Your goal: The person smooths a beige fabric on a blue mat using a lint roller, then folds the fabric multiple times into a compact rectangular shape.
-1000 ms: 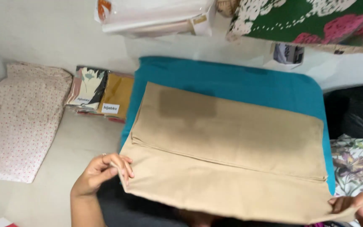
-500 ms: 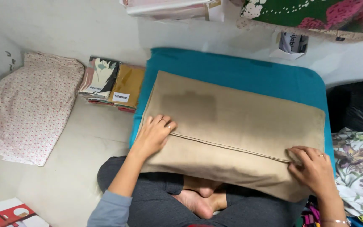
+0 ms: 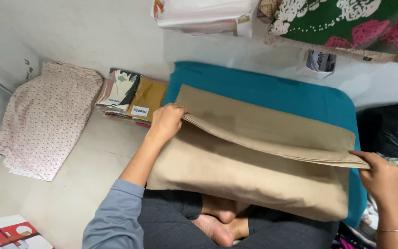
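A folded beige cloth (image 3: 254, 161) lies across a teal board (image 3: 263, 87) in front of my crossed legs. My left hand (image 3: 166, 122) grips the left corner of the cloth's upper layers and holds them lifted off the lower part. At the right edge my right hand (image 3: 378, 177) pinches the opposite corner of the same raised layers. The lower fold drapes over my knees and bare feet (image 3: 217, 221).
A floral pink-white cloth (image 3: 47, 120) lies at the left on the pale floor. Packaged fabrics (image 3: 132, 97) are stacked beside the teal board. A green flowered cloth (image 3: 346, 23) and plastic-wrapped packs (image 3: 203, 14) sit at the top, a black bag (image 3: 390, 129) at right.
Both hands went from pressing flat on the cloth to gripping its corners. The upper layers are now lifted and pulled toward me over the lower fold.
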